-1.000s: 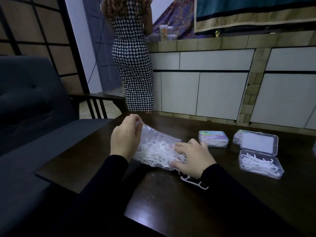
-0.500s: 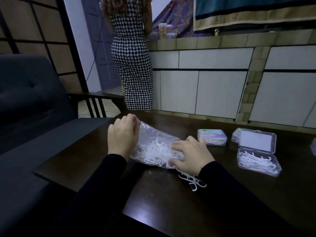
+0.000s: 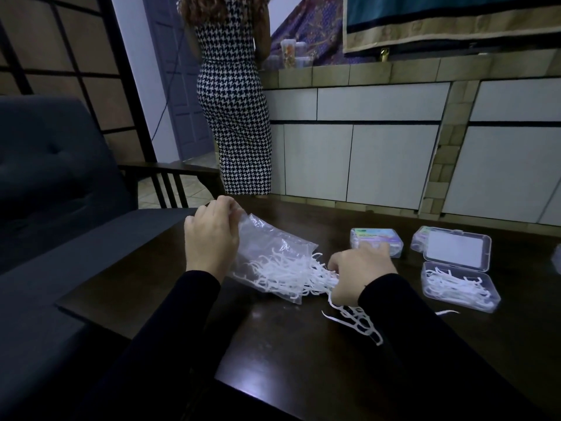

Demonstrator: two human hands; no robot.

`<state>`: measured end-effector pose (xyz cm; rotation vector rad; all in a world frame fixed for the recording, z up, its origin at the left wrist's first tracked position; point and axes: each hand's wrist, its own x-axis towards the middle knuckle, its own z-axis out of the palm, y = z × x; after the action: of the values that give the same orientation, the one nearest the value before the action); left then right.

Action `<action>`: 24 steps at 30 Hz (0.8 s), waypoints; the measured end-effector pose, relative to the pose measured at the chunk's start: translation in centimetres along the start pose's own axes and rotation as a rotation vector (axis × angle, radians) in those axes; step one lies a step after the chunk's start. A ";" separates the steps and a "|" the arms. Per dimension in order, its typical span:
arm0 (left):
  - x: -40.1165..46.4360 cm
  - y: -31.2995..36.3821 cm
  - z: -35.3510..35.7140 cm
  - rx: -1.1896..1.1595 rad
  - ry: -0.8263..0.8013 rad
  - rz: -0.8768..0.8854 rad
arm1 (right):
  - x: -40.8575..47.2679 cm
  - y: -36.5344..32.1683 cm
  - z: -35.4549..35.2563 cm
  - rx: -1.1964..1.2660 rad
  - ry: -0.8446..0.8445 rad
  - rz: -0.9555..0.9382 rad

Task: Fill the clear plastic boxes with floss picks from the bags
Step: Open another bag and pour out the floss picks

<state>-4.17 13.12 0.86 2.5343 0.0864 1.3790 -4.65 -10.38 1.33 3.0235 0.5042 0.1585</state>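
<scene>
One clear bag of floss picks, two hands, one open box at 3 o'clock, one shut box, floss picks uncountable.

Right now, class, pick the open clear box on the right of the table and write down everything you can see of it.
The open clear box is a small rectangular case of transparent plastic with rounded corners. Its hinged lid is folded back on the far side and shows a pale panel. The tray lies flat on the dark table, right of the right hand, which does not touch it. White floss picks lie loosely inside, partly filling it. One loose pick lies on the table at its near edge.
</scene>
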 end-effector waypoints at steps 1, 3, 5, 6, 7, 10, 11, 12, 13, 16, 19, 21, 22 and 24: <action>0.1 0.1 0.0 -0.004 -0.003 0.001 | 0.1 -0.3 0.1 0.031 0.029 -0.030; 0.1 0.4 0.0 -0.013 -0.007 -0.002 | 0.3 -1.1 0.5 0.128 0.116 -0.108; 0.1 0.5 0.0 -0.018 -0.010 0.004 | 0.5 -1.7 1.2 0.202 0.150 -0.153; 0.0 0.5 0.0 -0.021 -0.009 0.005 | 0.5 -1.8 1.4 0.215 0.138 -0.162; 0.0 0.5 0.0 -0.023 -0.007 0.003 | 0.6 -1.9 1.5 0.211 0.118 -0.163; 0.1 0.5 0.0 -0.022 -0.009 -0.011 | 0.5 -1.5 1.3 0.125 0.102 -0.149; 0.1 0.4 -0.1 -0.020 -0.012 -0.015 | 0.4 -1.2 1.0 0.090 0.090 -0.132; 0.2 0.4 -0.1 -0.018 -0.013 -0.019 | 0.3 -1.0 0.7 0.057 0.059 -0.114; 0.2 0.3 -0.2 -0.018 -0.012 -0.023 | 0.1 -0.8 0.5 0.033 0.023 -0.097; 0.2 0.5 -0.3 -0.025 -0.014 -0.017 | 0.0 -0.9 0.3 0.066 0.035 -0.096; 0.2 0.9 -0.4 -0.035 -0.019 -0.005 | 0.5 -1.8 1.1 0.154 0.145 -0.178; 0.1 0.9 -0.4 -0.042 -0.017 -0.002 | 0.8 -2.4 1.8 0.171 0.135 -0.233; 0.1 0.8 -0.4 -0.040 -0.016 -0.001 | 0.9 -2.5 2.0 0.169 0.122 -0.240; 0.1 0.7 -0.4 -0.031 -0.014 -0.001 | 0.9 -2.3 1.9 0.139 0.127 -0.215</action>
<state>-4.51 12.55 1.38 2.5177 0.0635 1.3514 -4.28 -8.03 -0.66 3.0771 0.8816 0.3164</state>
